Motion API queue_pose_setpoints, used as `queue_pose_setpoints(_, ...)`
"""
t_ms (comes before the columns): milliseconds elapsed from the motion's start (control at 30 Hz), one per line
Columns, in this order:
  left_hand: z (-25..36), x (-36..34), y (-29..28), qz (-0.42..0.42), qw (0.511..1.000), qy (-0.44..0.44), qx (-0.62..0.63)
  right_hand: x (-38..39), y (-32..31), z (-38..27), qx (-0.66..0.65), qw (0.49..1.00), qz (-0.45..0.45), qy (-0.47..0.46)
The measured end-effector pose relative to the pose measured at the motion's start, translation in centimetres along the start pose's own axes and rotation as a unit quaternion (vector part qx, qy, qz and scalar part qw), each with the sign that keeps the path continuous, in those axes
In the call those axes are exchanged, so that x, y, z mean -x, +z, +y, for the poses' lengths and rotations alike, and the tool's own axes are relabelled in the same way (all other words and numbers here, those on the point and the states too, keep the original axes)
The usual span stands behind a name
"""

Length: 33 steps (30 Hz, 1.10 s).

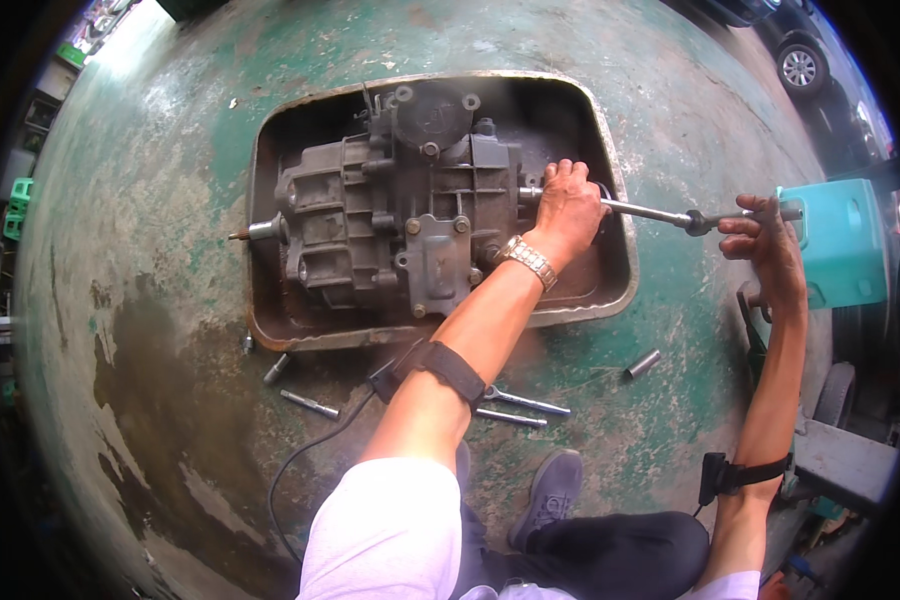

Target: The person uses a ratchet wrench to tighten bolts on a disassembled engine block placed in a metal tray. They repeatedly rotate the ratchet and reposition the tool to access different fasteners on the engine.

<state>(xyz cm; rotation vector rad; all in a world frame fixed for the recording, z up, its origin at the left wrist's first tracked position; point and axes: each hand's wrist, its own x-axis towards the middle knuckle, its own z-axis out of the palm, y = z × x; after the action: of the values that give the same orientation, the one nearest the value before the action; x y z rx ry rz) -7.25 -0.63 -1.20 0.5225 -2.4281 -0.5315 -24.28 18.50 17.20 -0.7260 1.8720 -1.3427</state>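
A grey metal gearbox (370, 210) lies in a shallow rectangular metal pan (570, 312). At its right end, my left hand (568, 208) is closed round a long steel bar (650, 211) in line with the shaft. Beyond that hand the bar runs right to a dark, rounded joint (697, 223), and a further length carries on past it. My right hand (770, 245) is at that far length, fingers stretched out and apart above and below it, the metal crossing the palm. How firmly it touches is hard to see.
Loose sockets (643, 364) and steel bars (310, 404) lie on the green floor in front of the pan. A black cable (290, 465) trails from my left forearm strap. A turquoise container (845, 245) stands at right, above a grey metal beam (845, 460). A car (810, 60) stands beyond.
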Motion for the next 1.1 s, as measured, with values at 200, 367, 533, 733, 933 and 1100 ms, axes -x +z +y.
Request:
queue_pose_setpoints(200, -0.1, -0.1, 0.3, 0.0, 0.999, 0.001, -0.033, -2.0, 0.5, -1.6, 0.129, 0.987, 0.077, 0.049)
queue_pose_setpoints(367, -0.3, -0.1, 0.4, -0.001, 1.0, 0.004, -0.021, -2.0, 0.3, -1.7, 0.202, 0.974, 0.096, 0.046)
queue_pose_setpoints(533, -0.3, 0.0, 0.2, -0.002, 1.0, 0.008, -0.012, 0.0, 0.5, 0.3, 0.166, 0.979, 0.119, 0.017)
queue_pose_setpoints(733, 0.0, 0.4, 0.2, -0.011, 1.0, 0.002, -0.01, 4.1, 0.7, 5.5, 0.128, 0.985, 0.105, -0.047)
queue_pose_setpoints(933, 0.3, 0.9, 0.1, -0.014, 1.0, 0.005, -0.019, 7.7, 0.9, 9.4, 0.037, 0.996, 0.048, -0.063)
queue_pose_setpoints(1100, 0.8, 1.3, 0.7, 0.01, 0.998, 0.027, -0.057, 9.4, 1.8, 11.5, 0.005, 0.997, 0.028, -0.072)
